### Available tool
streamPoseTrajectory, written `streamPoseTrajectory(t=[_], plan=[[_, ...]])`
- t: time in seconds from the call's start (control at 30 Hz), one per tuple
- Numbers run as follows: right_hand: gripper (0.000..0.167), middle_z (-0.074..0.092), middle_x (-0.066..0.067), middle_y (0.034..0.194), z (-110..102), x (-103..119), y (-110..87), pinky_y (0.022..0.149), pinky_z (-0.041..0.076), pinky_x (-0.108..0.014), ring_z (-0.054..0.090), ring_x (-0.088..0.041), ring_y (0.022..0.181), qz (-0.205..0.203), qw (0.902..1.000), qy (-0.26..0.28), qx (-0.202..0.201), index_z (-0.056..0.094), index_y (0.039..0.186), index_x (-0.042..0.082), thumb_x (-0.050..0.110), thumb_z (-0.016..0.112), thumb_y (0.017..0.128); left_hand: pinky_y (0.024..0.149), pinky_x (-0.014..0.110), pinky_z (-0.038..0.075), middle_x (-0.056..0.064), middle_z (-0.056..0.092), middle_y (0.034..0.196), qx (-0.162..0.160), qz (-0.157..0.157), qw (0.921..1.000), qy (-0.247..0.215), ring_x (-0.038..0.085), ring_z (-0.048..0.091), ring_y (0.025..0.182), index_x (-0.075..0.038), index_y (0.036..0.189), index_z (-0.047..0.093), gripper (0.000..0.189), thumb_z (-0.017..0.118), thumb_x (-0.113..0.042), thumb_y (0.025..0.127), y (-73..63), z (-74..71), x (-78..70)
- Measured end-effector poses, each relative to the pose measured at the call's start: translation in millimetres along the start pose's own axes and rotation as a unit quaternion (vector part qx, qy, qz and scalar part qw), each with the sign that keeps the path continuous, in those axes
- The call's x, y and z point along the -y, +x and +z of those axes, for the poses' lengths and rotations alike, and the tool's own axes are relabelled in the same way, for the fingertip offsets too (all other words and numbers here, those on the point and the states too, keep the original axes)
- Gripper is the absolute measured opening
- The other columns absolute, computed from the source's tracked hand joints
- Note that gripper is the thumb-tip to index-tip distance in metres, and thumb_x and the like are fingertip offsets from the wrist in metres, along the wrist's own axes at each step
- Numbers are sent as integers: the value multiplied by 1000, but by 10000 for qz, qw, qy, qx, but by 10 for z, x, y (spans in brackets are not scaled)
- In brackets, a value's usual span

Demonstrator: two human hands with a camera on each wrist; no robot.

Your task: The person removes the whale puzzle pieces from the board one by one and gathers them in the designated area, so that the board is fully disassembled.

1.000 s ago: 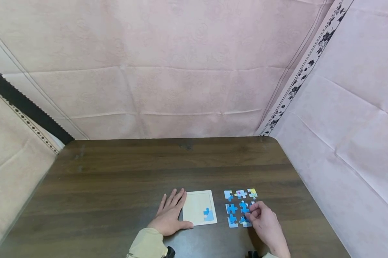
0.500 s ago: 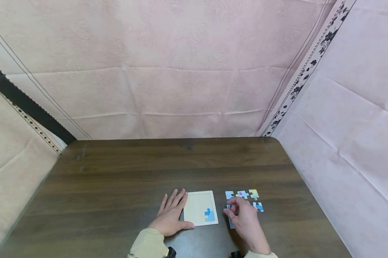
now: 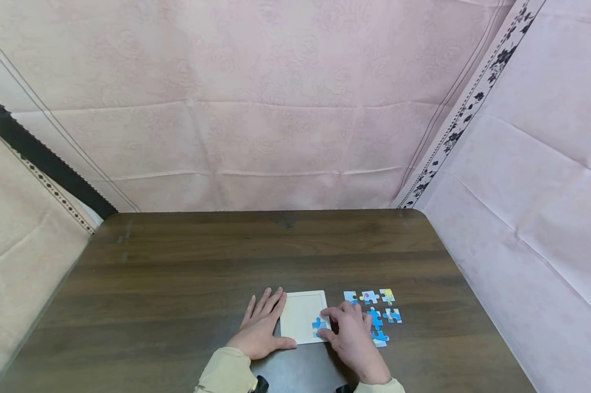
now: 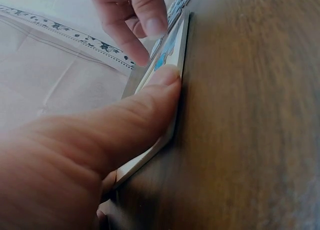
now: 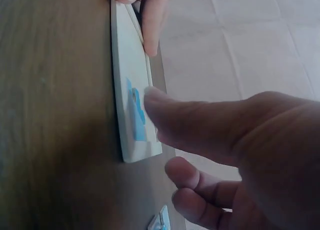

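Observation:
A pale square puzzle board (image 3: 300, 316) lies on the table with a blue puzzle piece (image 3: 318, 323) in its front right corner. My left hand (image 3: 262, 327) lies spread along the board's left side, its thumb (image 4: 145, 105) over the front edge. Over that corner is my right hand (image 3: 351, 333), thumb and index finger apart on either side of the blue piece. Nothing shows between these two fingers in the left wrist view. The right wrist view has the right thumb (image 5: 195, 115) close over the piece, hiding the index finger.
Several loose puzzle pieces lie in rows right of the board, among them a yellow-marked piece (image 3: 387, 296) at the back and a blue one (image 3: 375, 318) nearer. The right hand covers part of their left column. Patterned cloth (image 3: 275, 136) hangs behind the brown table (image 3: 202, 262).
The right hand has moved left from the loose pieces to the board's front right corner, uncovering the middle and right pieces. The left hand stays on the board.

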State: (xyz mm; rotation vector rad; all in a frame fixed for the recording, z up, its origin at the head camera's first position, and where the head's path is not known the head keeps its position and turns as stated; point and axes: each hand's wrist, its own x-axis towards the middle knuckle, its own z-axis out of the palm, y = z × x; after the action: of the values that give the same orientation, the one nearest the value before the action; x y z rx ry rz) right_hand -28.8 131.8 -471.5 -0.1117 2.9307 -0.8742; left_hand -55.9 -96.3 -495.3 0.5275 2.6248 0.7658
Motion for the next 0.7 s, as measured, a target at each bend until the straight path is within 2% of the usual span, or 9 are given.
streamPoseTrajectory(t=[0.3,0.7], plan=[[26,51,3,90,-3,3,2,77,26,-48,39,-23,94,-65,9994,-259,231,77,106,18,23,85,82,120,62,-1,8,17,167,-8,36,10000,56,35,6,154,-7,160,24,107,72,-63,83,9,7,14],[19,52,3,90,14,-10,14,79,27,-49,40,-24,95,24,9994,-277,186,75,94,20,25,87,79,120,62,-2,8,17,168,7,-20,10000,66,35,6,154,-8,160,23,108,72,-64,82,14,14,15]])
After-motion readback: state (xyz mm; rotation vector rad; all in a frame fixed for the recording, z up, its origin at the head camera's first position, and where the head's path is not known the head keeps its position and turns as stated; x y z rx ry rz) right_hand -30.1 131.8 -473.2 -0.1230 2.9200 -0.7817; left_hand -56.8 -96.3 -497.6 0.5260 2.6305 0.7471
